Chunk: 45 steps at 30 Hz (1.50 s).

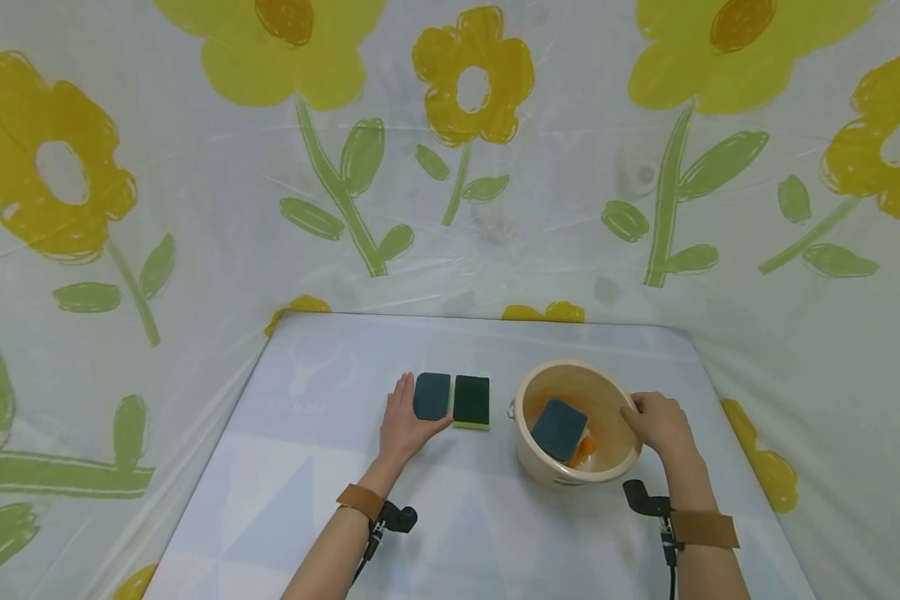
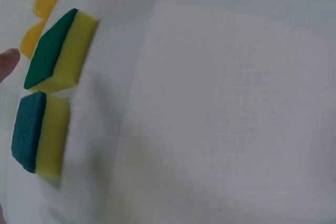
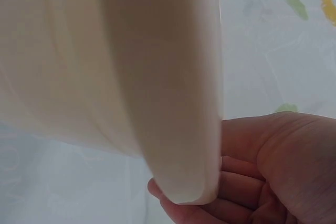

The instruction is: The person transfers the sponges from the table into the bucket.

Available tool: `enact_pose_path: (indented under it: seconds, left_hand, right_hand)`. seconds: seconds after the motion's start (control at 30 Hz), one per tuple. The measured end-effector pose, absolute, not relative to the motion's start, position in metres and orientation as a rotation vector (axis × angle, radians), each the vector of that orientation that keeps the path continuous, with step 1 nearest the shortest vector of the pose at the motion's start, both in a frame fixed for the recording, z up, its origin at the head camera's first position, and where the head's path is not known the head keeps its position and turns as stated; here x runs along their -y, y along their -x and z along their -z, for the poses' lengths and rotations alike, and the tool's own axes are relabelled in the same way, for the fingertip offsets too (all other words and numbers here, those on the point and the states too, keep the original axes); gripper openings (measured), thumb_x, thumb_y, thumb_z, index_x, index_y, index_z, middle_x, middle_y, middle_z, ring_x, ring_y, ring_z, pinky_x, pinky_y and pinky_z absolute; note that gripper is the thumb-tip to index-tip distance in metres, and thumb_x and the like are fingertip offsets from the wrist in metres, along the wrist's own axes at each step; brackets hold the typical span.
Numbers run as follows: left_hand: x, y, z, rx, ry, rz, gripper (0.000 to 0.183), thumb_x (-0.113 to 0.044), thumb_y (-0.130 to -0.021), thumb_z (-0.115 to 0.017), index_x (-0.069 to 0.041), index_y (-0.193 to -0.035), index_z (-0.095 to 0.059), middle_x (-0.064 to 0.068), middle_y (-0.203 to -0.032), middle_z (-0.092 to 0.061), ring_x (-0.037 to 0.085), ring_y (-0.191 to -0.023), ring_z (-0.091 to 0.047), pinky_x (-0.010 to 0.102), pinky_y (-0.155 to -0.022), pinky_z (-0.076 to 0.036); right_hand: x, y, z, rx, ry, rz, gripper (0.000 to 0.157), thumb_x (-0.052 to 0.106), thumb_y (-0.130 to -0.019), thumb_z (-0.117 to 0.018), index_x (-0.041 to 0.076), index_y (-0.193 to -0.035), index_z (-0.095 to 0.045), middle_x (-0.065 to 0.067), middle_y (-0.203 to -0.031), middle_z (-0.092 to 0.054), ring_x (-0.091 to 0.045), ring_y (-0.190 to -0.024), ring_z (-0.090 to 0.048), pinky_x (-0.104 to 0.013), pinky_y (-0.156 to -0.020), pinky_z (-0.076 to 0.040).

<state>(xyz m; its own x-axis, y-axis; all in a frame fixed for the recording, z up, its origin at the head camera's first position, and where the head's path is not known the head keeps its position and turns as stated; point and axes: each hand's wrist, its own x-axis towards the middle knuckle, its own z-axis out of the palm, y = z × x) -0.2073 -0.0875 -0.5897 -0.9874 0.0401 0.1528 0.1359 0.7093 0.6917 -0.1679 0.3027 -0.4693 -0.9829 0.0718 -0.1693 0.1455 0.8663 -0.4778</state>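
Two scouring sponges lie side by side on the table, one with a blue-green pad (image 1: 432,396) and one with a dark green pad (image 1: 472,401). Their yellow foam sides show in the left wrist view. My left hand (image 1: 405,425) is beside the blue-green one, fingers straight and thumb spread near its lower edge; whether it touches is unclear. With my right hand (image 1: 662,421) I grip the rim of a cream bucket (image 1: 622,454), fingers curled under the lip in the right wrist view. Inside it are a blue-green sponge (image 1: 560,428) and something orange (image 1: 583,451), partly hidden.
The pale table (image 1: 307,492) has a straight back edge. Behind and around it hangs a white cloth (image 1: 562,208) printed with yellow flowers. A metal handle joint (image 1: 511,409) sticks out at the bucket's left side. Each wrist wears a strap with a small camera.
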Motion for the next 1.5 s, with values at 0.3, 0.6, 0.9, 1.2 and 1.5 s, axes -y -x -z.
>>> enact_pose_path:
  seconds: [0.3,0.6,0.9,1.2,1.5]
  left_hand:
    - [0.088,0.209,0.606,2.873,0.095,1.125,0.109,-0.044,-0.072,-0.084,0.005,-0.150,-0.027,0.024,-0.154,-0.029,0.038,-0.142,-0.028,0.047,-0.116,-0.022]
    - [0.085,0.212,0.611,2.869,0.103,1.158,0.106,-0.042,-0.075,-0.083,0.007,-0.150,-0.026,0.026,-0.153,-0.029,0.040,-0.141,-0.029,0.050,-0.112,-0.029]
    - [0.083,0.215,0.613,2.913,0.061,1.171,0.103,-0.042,-0.078,-0.079,0.007,-0.150,-0.024,0.025,-0.154,-0.027,0.039,-0.141,-0.029,0.050,-0.111,-0.030]
    - [0.082,0.216,0.613,2.907,0.036,1.230,0.100,-0.039,-0.081,-0.078,0.009,-0.149,-0.024,0.027,-0.154,-0.028,0.040,-0.141,-0.028,0.051,-0.112,-0.029]
    - [0.082,0.218,0.619,2.910,0.020,1.242,0.094,-0.035,-0.084,-0.077,0.009,-0.149,-0.025,0.028,-0.151,-0.032,0.040,-0.138,-0.034,0.051,-0.110,-0.032]
  right_hand:
    - [-0.303,0.167,0.469,-2.891,-0.164,0.750,0.029,0.013,-0.095,-0.053,-0.010,-0.106,-0.066,-0.007,-0.067,-0.060,-0.017,-0.056,-0.053,-0.029,-0.050,-0.045]
    - [-0.304,0.168,0.468,-2.892,-0.153,0.754,0.027,0.013,-0.095,-0.052,-0.009,-0.103,-0.066,-0.006,-0.067,-0.060,-0.017,-0.056,-0.052,-0.030,-0.050,-0.043]
    - [-0.304,0.167,0.469,-2.900,-0.167,0.760,0.028,0.013,-0.096,-0.054,-0.010,-0.107,-0.065,-0.007,-0.069,-0.061,-0.017,-0.057,-0.053,-0.030,-0.050,-0.044]
    - [-0.303,0.167,0.468,-2.910,-0.152,0.750,0.028,0.013,-0.095,-0.053,-0.010,-0.106,-0.065,-0.006,-0.067,-0.060,-0.017,-0.055,-0.053,-0.030,-0.050,-0.044]
    - [-0.303,0.167,0.469,-2.908,-0.160,0.758,0.028,0.013,-0.096,-0.055,-0.010,-0.107,-0.065,-0.007,-0.068,-0.061,-0.017,-0.056,-0.054,-0.030,-0.050,-0.045]
